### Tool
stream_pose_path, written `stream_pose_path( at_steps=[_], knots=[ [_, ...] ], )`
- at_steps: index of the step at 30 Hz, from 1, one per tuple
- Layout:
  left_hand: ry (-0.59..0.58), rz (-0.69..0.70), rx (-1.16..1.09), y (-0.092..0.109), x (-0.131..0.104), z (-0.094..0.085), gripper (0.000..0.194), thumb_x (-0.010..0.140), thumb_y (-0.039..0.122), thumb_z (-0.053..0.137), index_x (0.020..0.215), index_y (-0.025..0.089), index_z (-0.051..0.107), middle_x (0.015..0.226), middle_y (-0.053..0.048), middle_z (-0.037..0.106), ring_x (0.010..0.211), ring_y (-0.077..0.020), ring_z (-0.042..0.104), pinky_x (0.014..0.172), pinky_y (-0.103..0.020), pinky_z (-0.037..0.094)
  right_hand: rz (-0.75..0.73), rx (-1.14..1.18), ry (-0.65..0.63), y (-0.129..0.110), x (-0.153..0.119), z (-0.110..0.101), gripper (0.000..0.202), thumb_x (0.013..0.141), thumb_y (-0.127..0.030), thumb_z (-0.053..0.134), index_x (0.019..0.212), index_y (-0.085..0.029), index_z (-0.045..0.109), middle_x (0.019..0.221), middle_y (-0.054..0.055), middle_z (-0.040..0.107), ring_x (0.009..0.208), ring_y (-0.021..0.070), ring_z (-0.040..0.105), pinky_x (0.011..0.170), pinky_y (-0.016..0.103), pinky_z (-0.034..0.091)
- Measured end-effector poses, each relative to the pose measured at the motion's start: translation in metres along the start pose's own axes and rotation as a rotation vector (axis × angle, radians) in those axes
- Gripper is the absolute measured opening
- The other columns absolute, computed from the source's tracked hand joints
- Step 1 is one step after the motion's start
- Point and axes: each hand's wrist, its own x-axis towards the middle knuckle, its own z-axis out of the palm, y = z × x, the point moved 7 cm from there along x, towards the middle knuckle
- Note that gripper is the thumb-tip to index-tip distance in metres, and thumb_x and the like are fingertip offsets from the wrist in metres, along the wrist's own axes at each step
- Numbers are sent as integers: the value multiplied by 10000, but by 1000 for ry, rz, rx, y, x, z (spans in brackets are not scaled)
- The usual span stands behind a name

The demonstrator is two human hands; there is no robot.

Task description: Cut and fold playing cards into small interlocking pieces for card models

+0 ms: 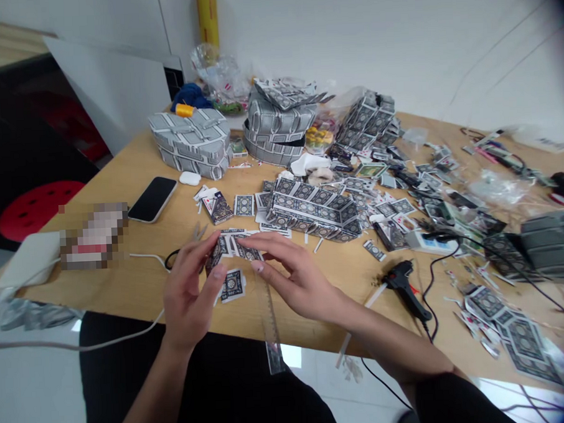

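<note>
Between my hands, just above the table's front edge, are patterned playing cards (226, 245) bent at an angle. My left hand (189, 293) grips their left end between thumb and fingers. My right hand (291, 273) pinches the right end, its thumb below and fingers above. Right under them another playing card (233, 286) lies face down. A clear ruler (271, 333) sticks out over the edge below my right hand. Scissors (197, 232) lie partly hidden behind my left hand. Beyond the hands is an open box made of cards (312, 207).
A black glue gun (404, 287) with its cable lies to the right. On the left are a phone (153, 198), a white earbud case (189, 178) and a power bank (32, 260). Card-built boxes (192, 144) stand at the back. Loose cards and scraps (516, 332) cover the right side.
</note>
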Motion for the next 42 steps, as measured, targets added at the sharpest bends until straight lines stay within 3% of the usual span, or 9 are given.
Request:
stream_pose_path(
  at_steps=[16,22,32,38,42],
  knots=[
    [-25,-59,-99,0,0,2,381,1021,276,697,1395,326,751,1309,-74,703,1171,-234,689,1097,-395,574,14,-20,-15,-1,1,0,366,1091,-262,615,1441,-348,684,1420,76,711,1350,244,653,1194,534,516],
    [-12,-119,-99,-7,-1,2,391,996,285,740,1384,329,756,1323,-72,716,1198,-237,694,1095,-375,571,9,13,-31,-1,1,2,348,1085,-244,623,1417,-307,708,1401,93,708,1341,232,657,1193,507,516],
    [-51,-60,-127,-3,0,6,361,966,210,766,1313,308,782,1230,-57,728,1145,-202,691,1039,-310,572,23,27,-8,3,1,3,319,1069,-267,658,1373,-325,735,1360,79,740,1297,229,690,1094,473,602],
    [-64,-108,-71,-9,1,5,333,974,279,767,1305,304,786,1217,-71,734,1060,-208,699,940,-312,592,-3,-19,14,1,2,2,303,1082,-273,645,1366,-326,737,1339,60,777,1273,214,725,1128,469,582],
    [-166,-114,-40,-11,-1,9,362,1040,344,671,1395,324,739,1177,-75,740,990,-208,692,882,-319,577,-46,-130,73,3,1,-1,274,1098,-281,611,1340,-280,740,1277,75,814,1180,229,777,1036,452,636]
  ],
)
